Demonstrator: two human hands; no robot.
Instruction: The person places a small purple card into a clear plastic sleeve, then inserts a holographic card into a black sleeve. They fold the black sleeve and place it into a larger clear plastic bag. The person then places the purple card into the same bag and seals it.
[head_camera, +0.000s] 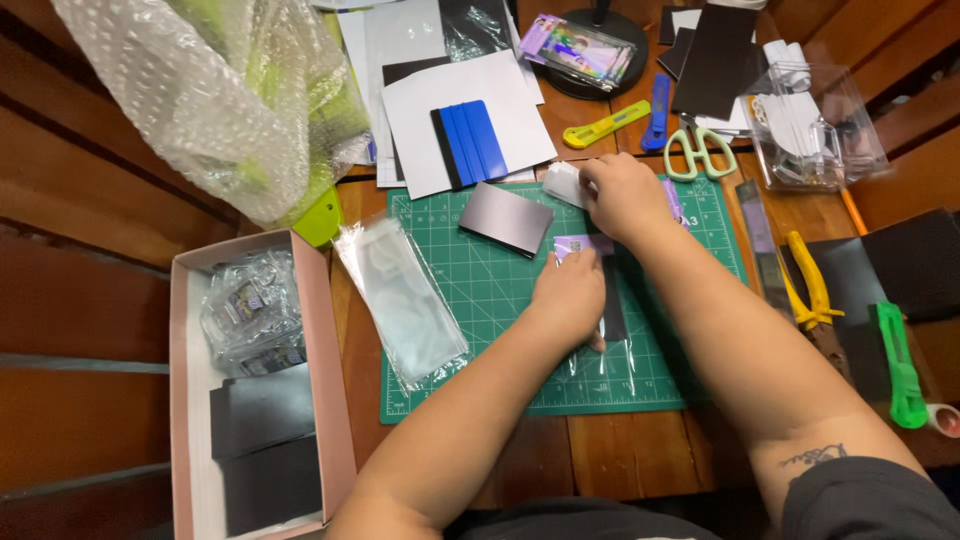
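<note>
- Your left hand (570, 292) lies palm down and flat near the middle of the green cutting mat (470, 300), pressing a clear plastic sleeve (600, 350) and the small purple card (572, 245) at its top end against the mat; judging by the flat palm, this pins the sleeve so it cannot slide.
- Your right hand (622, 195) sits just beyond it, toward the mat's far edge, fingers curled and pinching a small whitish piece (563, 184); what the fingertips do underneath cannot be told.
- A dark strip (612, 300) runs along the sleeve between your two hands, partly hidden by the left one.
- Both forearms come in from the near edge of the bench and converge, wrists low.
- A dark rectangular sheet (506, 218) lies at the mat's far-left part, and another clear bag (400, 295) overlaps its left edge.
- A blue squeegee (470, 143) rests on white paper past the mat; scissors (700, 150) lie toward the far-right corner.
</note>
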